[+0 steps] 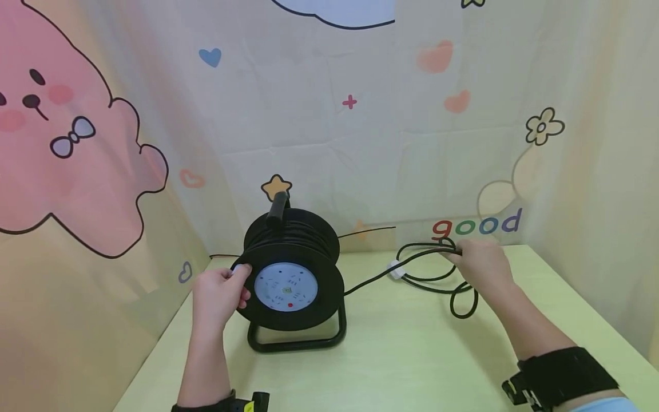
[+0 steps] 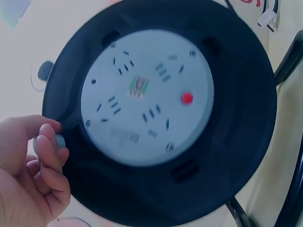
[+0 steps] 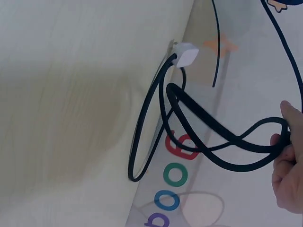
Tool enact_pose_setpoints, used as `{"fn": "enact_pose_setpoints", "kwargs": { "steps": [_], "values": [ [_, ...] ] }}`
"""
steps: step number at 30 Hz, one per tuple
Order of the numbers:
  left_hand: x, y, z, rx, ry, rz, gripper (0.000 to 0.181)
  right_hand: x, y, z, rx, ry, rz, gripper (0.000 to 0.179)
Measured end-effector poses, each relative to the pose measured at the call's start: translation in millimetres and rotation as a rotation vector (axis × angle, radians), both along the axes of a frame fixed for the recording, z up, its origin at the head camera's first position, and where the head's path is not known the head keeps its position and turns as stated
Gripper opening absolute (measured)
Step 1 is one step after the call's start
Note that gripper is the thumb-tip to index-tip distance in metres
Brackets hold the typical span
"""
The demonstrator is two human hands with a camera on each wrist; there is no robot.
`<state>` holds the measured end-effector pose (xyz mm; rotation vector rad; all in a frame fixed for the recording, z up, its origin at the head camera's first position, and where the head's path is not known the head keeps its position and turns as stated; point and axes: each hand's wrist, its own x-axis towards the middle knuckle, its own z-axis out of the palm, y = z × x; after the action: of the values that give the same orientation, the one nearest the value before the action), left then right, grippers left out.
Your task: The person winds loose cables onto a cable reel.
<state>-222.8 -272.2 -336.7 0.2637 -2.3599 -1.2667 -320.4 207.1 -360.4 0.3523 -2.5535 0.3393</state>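
Observation:
A black cable reel (image 1: 329, 286) stands on its tubular frame, its pale round socket panel (image 1: 285, 287) facing me in the head view. My left hand (image 1: 218, 294) is at the reel's left rim, thumb and fingers pinching a small pale knob (image 2: 59, 141), mostly hidden by them. To the right, my right hand (image 1: 484, 266) grips black cable (image 1: 376, 280) that runs from the reel. Loops of cable hang and lie below that hand, and a white plug (image 1: 396, 269) is among them. In the right wrist view the fingers (image 3: 284, 161) curl round the gathered loops.
The reel's black carrying handle (image 1: 278, 210) sticks up at its top. Its frame foot (image 1: 296, 345) rests on the pale table (image 1: 401, 360). A printed curtain (image 1: 319, 74) hangs behind and along both sides. A thin dark line (image 1: 368, 231) shows against it right of the reel.

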Motion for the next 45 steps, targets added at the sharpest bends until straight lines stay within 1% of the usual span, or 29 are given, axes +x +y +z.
{"fn": "enact_pose_setpoints", "kwargs": {
  "steps": [3,6,8,11,15,20,23,26,27,29,33,35,38,40,41,43,45],
  "values": [
    [-1.1,9.8,2.6,-0.003,0.072,-0.001,0.045,-1.6,-10.3,0.4,-0.039,-0.005,0.057,0.048],
    [-2.2,18.7,3.8,-0.026,0.128,0.010,0.045,-2.3,-18.0,0.1,-0.104,-0.071,0.133,0.049],
    [-3.0,24.0,4.2,-0.056,0.165,0.013,0.046,-2.2,-21.4,-0.2,-0.149,-0.114,0.186,0.048],
    [-3.6,31.8,5.8,-0.152,0.212,0.017,0.047,-1.4,-25.7,0.6,-0.206,-0.142,0.273,0.043],
    [-2.8,42.2,9.5,-0.305,0.248,0.033,0.047,0.1,-35.4,3.7,-0.225,-0.156,0.365,0.038],
    [-2.2,56.9,11.8,-0.397,0.302,0.037,0.044,2.1,-53.5,7.7,-0.231,-0.206,0.392,0.036],
    [-2.0,67.0,12.8,-0.452,0.343,0.023,0.046,2.3,-64.4,8.4,-0.267,-0.301,0.408,0.032],
    [-2.1,78.0,13.0,-0.482,0.371,-0.002,0.046,2.7,-74.5,8.3,-0.329,-0.439,0.446,0.029],
    [-2.6,81.7,12.6,-0.488,0.378,-0.011,0.046,3.3,-77.7,8.3,-0.362,-0.489,0.457,0.029],
    [-3.9,89.1,11.4,-0.487,0.386,-0.037,0.046,4.3,-83.6,7.6,-0.409,-0.560,0.492,0.028],
    [-7.5,102.6,6.2,-0.500,0.382,-0.095,0.046,5.5,-93.0,3.3,-0.502,-0.682,0.591,0.028],
    [-9.0,108.6,3.4,-0.509,0.379,-0.120,0.046,5.6,-96.4,0.3,-0.552,-0.762,0.655,0.024],
    [-11.4,116.3,-0.9,-0.526,0.365,-0.139,0.046,4.8,-100.0,-4.3,-0.596,-0.874,0.742,0.014],
    [-13.2,119.7,-2.9,-0.527,0.350,-0.147,0.046,5.0,-101.7,-6.7,-0.589,-0.923,0.784,0.011],
    [-13.4,120.8,-3.2,-0.525,0.340,-0.151,0.047,5.2,-102.2,-7.3,-0.567,-0.931,0.801,0.012],
    [-14.3,121.6,-4.0,-0.516,0.317,-0.155,0.047,5.9,-102.5,-7.9,-0.498,-0.925,0.817,0.014],
    [-14.7,121.0,-4.0,-0.500,0.308,-0.158,0.047,7.2,-102.0,-8.0,-0.420,-0.909,0.818,0.017]
  ]
}}
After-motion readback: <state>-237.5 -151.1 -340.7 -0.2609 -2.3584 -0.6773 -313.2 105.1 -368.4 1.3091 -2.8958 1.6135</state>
